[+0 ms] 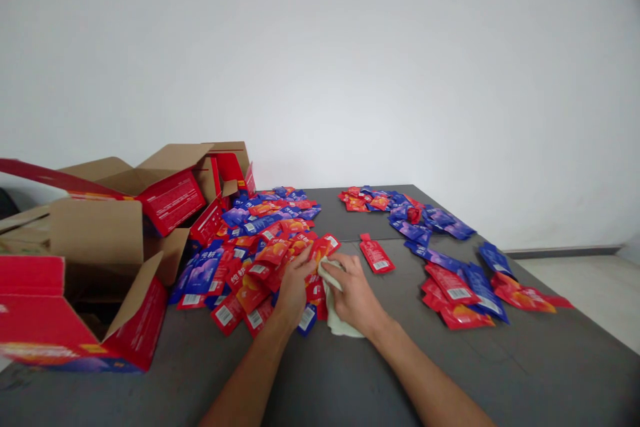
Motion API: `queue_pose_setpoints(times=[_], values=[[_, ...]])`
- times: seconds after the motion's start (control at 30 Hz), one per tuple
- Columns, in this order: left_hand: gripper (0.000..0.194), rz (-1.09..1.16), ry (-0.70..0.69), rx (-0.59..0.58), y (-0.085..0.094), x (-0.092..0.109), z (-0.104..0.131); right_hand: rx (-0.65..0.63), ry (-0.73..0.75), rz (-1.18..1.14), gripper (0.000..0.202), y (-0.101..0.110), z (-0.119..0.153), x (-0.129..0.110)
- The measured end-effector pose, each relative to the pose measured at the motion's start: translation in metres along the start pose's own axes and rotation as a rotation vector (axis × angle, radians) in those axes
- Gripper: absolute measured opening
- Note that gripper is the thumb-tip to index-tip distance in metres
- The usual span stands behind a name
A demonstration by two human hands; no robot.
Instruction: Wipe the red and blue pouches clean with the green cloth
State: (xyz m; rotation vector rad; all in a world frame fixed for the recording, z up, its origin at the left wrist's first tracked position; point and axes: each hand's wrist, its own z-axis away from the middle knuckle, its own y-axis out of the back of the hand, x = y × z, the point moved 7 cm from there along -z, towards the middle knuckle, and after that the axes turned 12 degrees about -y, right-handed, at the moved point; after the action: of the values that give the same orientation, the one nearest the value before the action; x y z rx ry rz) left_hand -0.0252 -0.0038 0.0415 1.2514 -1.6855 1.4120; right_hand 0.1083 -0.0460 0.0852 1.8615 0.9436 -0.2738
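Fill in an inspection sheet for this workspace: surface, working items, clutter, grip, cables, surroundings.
Surface: dark grey tabletop, crossed by a seam.
Working items: pile of red and blue pouches left of centre; scattered pouches along the right; one lone red pouch between.
Clutter: open red cartons at left.
Grip: left hand holds a red-orange pouch by the pile; right hand grasps a pale cloth.
Cables: nothing seen.
Surroundings: white wall behind; pale floor at right.

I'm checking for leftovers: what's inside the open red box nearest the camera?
Inside the red box, brown cardboard and dark shadow show. Its front wall hides much of the bottom, so anything lying there can't be seen.
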Motion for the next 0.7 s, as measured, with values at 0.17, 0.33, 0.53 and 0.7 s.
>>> queue_pose_setpoints(times=[0.17,0.33,0.53,0.7], values=[[0.052,-0.439,-0.17,-0.122,0.004,0.017,-0.005,0.144,-0.203,0.174,0.043,0.008,-0.009,0.055],[0.054,-1.154,-0.357,-0.18,0.001,0.021,-0.001,0.187,-0.418,0.408,0.035,0.021,-0.011,0.11],[0.04,-1.432,-0.337,-0.196,0.006,0.009,0.004,0.139,-0.604,0.526,0.026,0.022,0.0,0.138],[0.03,-1.238,-0.45,-0.198,-0.001,0.013,0.005,0.014,-0.686,0.436,0.026,0.019,-0.001,0.139]])
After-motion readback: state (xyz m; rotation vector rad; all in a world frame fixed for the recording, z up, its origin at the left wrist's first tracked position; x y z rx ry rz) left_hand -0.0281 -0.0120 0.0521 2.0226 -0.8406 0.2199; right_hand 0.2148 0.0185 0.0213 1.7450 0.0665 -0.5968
